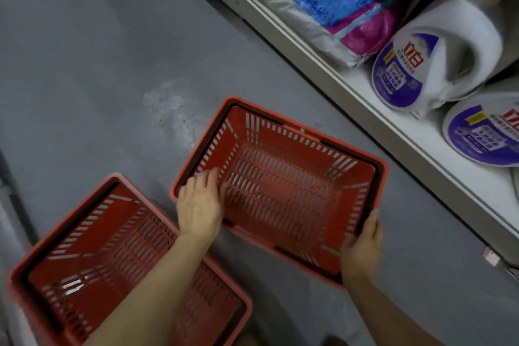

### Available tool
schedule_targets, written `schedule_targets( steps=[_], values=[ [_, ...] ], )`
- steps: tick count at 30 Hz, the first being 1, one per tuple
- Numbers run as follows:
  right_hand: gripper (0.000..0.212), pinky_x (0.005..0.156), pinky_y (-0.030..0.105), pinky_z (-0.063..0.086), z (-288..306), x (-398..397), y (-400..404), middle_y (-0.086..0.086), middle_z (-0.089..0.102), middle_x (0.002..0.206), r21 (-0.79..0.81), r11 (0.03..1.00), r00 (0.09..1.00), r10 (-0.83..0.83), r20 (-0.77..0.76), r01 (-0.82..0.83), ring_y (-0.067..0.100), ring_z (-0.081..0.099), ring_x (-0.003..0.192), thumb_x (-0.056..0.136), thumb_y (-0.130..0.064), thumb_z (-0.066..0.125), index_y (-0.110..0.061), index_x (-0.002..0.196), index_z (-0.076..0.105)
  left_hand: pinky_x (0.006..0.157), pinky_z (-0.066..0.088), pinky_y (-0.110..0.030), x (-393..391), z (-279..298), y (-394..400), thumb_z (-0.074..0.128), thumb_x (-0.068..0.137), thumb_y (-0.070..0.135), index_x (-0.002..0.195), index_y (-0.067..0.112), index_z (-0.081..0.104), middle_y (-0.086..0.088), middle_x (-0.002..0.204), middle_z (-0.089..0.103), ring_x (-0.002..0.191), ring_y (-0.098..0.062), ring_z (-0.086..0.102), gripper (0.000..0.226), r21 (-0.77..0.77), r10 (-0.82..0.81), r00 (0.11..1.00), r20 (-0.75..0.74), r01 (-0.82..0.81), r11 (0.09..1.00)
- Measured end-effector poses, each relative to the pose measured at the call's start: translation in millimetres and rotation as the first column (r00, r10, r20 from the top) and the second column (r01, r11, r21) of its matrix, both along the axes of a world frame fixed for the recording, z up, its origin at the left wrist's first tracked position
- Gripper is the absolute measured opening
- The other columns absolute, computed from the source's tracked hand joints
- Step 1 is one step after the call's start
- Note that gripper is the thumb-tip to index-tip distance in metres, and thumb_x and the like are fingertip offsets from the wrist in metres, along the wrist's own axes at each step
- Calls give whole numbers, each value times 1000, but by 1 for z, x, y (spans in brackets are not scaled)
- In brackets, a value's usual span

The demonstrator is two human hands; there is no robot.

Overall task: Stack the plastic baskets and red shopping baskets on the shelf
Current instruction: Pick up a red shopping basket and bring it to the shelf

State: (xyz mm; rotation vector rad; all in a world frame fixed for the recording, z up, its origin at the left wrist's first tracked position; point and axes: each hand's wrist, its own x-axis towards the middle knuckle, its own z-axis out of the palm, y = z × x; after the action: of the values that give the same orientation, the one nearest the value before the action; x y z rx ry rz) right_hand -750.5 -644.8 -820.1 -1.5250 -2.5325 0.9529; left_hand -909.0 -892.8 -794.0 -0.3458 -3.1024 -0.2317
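Two red shopping baskets are over the grey floor. The nearer-to-shelf red basket (pixel 283 188) is held from both sides: my left hand (pixel 200 203) grips its left rim with fingers curled inside, and my right hand (pixel 361 247) clasps its near right corner. Its black handles lie folded along the rim, and it is empty. A second empty red basket (pixel 92 267) sits on the floor at lower left, partly hidden under my left forearm. The white shelf (pixel 351 84) runs diagonally along the right.
On the shelf lie white detergent jugs (pixel 438 59) with purple labels and blue-and-pink plastic packs (pixel 331 0). The grey floor (pixel 112 59) stretches to the upper left. A small tag (pixel 491 256) sticks out from the shelf base at right.
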Motion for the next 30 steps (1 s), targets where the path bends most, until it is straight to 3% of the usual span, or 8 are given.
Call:
schedule_targets(
  steps=[3, 7, 10, 16, 19, 23, 27, 30],
  values=[
    [71, 87, 51, 48, -5, 15, 34, 24, 46, 136, 29, 999, 999, 25, -48, -23, 46, 55, 110, 86, -24, 36, -22, 155, 18, 86, 46, -53, -29, -22, -14, 66, 90, 27, 142, 6, 48, -22, 132, 55, 110, -43, 52, 59, -34, 147, 984, 97, -144, 989],
    [65, 82, 48, 52, -3, 23, 46, 16, 55, 134, 30, 998, 997, 63, -51, -62, 41, 62, 105, 89, -51, 36, -42, 152, 19, 86, 46, -54, -37, -45, -25, 48, 101, 38, 159, 26, 13, -21, 138, 50, 114, -46, 56, 69, 38, 214, 878, 428, -254, 966],
    [62, 75, 46, 54, -2, 24, 48, 13, 60, 129, 35, 998, 997, 46, -59, -44, 40, 65, 96, 89, -58, 31, -51, 149, 15, 79, 49, -54, -27, -43, -30, 47, 101, 38, 159, 32, 13, -21, 129, 56, 106, -47, 60, 67, 102, 173, 918, 356, -223, 970],
    [62, 77, 45, 52, 54, 27, 60, 9, 57, 135, 17, 1000, 990, 7, -140, -5, 38, 64, 102, 92, -52, 34, -42, 151, 21, 69, 51, -52, -13, 13, -21, 49, 100, 36, 156, 43, 15, -16, 113, 61, 91, -45, 63, 67, 198, 151, 961, 230, -198, 960],
    [60, 82, 44, 52, 98, 28, 69, 12, 60, 130, 30, 1000, 979, -4, -206, 10, 37, 64, 104, 94, -45, 43, -36, 151, 27, 65, 51, -49, -8, 63, -13, 47, 102, 36, 153, 55, 8, -14, 101, 58, 83, -43, 62, 67, 228, 138, 967, 216, -187, 955],
    [58, 85, 37, 48, 166, 31, 85, 17, 61, 125, 0, 1000, 969, -15, -245, 15, 34, 62, 106, 98, -27, 53, -35, 150, 30, 62, 44, -43, 1, 141, 2, 46, 103, 34, 153, 53, 9, -13, 94, 56, 80, -41, 61, 65, 236, 164, 966, 201, -210, 949],
    [57, 86, 35, 46, 242, 41, 100, 11, 61, 127, 0, 1000, 957, 0, -289, -1, 29, 60, 108, 98, -27, 52, -38, 150, 29, 63, 42, -42, 19, 220, 14, 46, 103, 34, 153, 53, 9, -8, 90, 51, 78, -38, 59, 66, 256, 181, 968, 176, -223, 941],
    [58, 86, 38, 49, 299, 55, 112, 7, 62, 126, 9, 1000, 953, 22, -302, -21, 27, 60, 108, 98, -34, 50, -45, 149, 25, 67, 46, -47, 39, 276, 21, 47, 102, 34, 154, 52, 10, -16, 95, 57, 82, -42, 59, 66, 286, 174, 975, 142, -208, 935]
  ],
)
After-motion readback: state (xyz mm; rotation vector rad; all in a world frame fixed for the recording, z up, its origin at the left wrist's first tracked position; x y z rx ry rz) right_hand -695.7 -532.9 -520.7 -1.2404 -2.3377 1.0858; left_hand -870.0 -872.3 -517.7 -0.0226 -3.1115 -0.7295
